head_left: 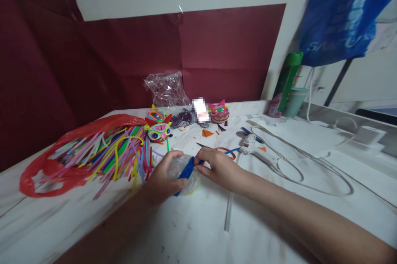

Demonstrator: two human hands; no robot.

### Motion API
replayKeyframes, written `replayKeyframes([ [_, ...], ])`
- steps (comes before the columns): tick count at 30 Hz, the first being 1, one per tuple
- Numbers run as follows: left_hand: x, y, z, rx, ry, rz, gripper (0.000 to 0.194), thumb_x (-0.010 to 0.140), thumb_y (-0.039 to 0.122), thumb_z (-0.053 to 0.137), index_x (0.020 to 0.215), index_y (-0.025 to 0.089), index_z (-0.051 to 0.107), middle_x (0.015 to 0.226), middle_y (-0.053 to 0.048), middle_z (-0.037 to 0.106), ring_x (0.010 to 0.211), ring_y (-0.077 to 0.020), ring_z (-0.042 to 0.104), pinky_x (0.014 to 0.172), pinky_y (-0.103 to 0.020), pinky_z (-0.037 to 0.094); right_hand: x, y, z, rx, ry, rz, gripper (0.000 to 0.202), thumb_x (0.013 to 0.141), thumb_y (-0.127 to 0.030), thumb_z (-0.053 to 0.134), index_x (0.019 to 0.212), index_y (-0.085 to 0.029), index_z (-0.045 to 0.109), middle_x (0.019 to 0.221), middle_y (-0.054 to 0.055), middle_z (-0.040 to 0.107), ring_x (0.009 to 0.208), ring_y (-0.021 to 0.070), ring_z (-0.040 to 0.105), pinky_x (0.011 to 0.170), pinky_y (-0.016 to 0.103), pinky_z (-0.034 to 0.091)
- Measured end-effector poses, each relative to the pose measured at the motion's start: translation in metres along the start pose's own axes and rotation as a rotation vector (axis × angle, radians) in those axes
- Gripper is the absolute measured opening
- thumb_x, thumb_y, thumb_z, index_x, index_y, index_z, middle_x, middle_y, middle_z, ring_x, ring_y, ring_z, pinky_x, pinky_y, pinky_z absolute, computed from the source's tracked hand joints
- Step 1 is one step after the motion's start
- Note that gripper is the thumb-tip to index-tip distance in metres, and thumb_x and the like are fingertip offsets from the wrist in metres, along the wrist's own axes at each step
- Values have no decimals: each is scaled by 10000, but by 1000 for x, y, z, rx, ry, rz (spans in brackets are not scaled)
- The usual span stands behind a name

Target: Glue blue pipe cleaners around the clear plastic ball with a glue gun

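Lying between fingers (205,154), blue strip (186,171)

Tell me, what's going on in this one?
A person is working with both hands at a table. The left hand grips a clear plastic bundle, and the right hand pinches the far end of a blue strip across it. To the left, colorful fuzzy sticks spill from a red bag; a glue gun lies to the right. Small decorated animal heads sit farther back.
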State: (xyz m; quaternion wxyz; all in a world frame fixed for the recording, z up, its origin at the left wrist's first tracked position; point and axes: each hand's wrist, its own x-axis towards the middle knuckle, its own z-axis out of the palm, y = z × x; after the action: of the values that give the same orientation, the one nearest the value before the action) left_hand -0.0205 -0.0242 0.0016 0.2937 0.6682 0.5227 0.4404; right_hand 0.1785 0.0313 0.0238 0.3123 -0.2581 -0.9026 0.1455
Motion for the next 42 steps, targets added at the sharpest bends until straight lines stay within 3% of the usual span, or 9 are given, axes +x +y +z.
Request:
replayKeyframes([
  [4, 2, -4, -2, -3, -9, 38, 577, 607, 259, 665, 1160, 212, 507, 1135, -68, 587, 1075, -280, 543, 885, -357, 444, 1, -1, 2, 59, 0, 85, 105, 767, -90, 647, 810, -184, 628, 826, 33, 654, 727, 159, 629, 680, 264, 489],
  [11, 3, -15, -5, 6, -42, 94, 613, 620, 297, 710, 1187, 202, 498, 1227, -98, 550, 1164, -315, 500, 941, -373, 431, 2, -3, 5, 100, 4, 109, 117, 736, -76, 652, 801, -170, 631, 829, 49, 652, 763, 186, 622, 719, 300, 476],
  [18, 2, -18, -7, -27, -67, 161, 613, 629, 351, 730, 1177, 199, 503, 1261, -104, 519, 1211, -314, 458, 1016, -396, 358, 0, -8, 14, 49, 133, 90, 195, 624, -21, 640, 746, -170, 615, 803, 59, 626, 871, 250, 569, 788, 385, 431],
  [42, 0, -9, -7, -12, -91, 114, 599, 624, 285, 693, 1178, 200, 481, 1258, -104, 516, 1212, -304, 453, 1008, -389, 373, -3, 0, 25, 89, 152, 7, 209, 646, -20, 545, 758, -195, 560, 787, 28, 602, 824, 214, 552, 765, 348, 406],
])
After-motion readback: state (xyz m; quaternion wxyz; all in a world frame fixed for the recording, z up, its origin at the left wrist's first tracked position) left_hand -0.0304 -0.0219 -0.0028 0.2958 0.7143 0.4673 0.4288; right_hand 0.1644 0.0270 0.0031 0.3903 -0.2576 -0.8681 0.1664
